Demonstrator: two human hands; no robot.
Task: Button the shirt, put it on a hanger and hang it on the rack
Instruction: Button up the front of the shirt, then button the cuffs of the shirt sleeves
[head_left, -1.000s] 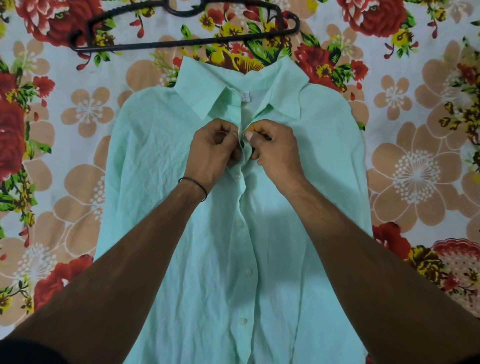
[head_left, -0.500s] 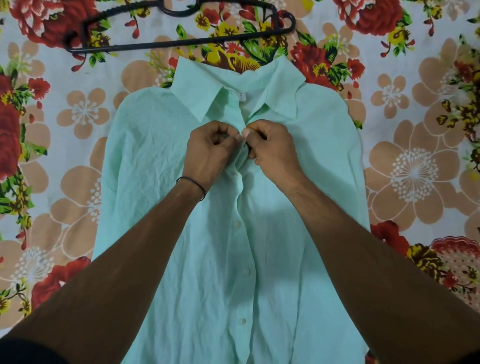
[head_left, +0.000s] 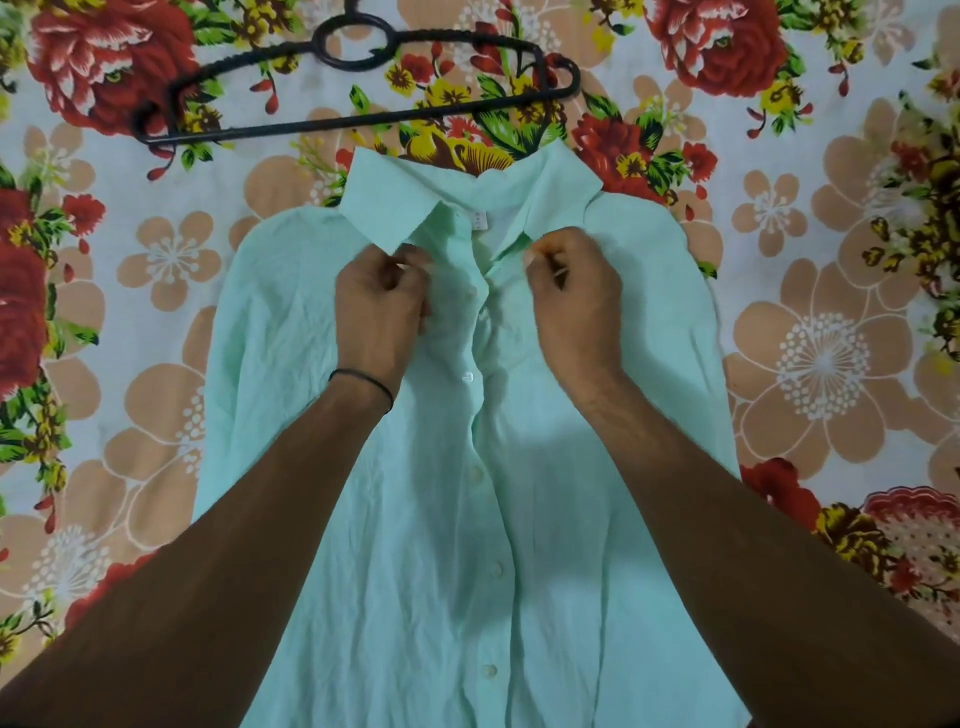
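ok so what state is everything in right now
shirt, flat on its back, front buttoned where visible, collar open
hanger, lying bare on the sheet beyond the collar, apart from it
left hand, curled, pinching the shirt front under the collar
right hand, curled, pinching the shirt front under the collar

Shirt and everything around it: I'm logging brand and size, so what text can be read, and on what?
Neck tag inside the collar of the shirt: a few dark marks, too small to read.
Hanger, buttons, floral bedsheet: no text visible.
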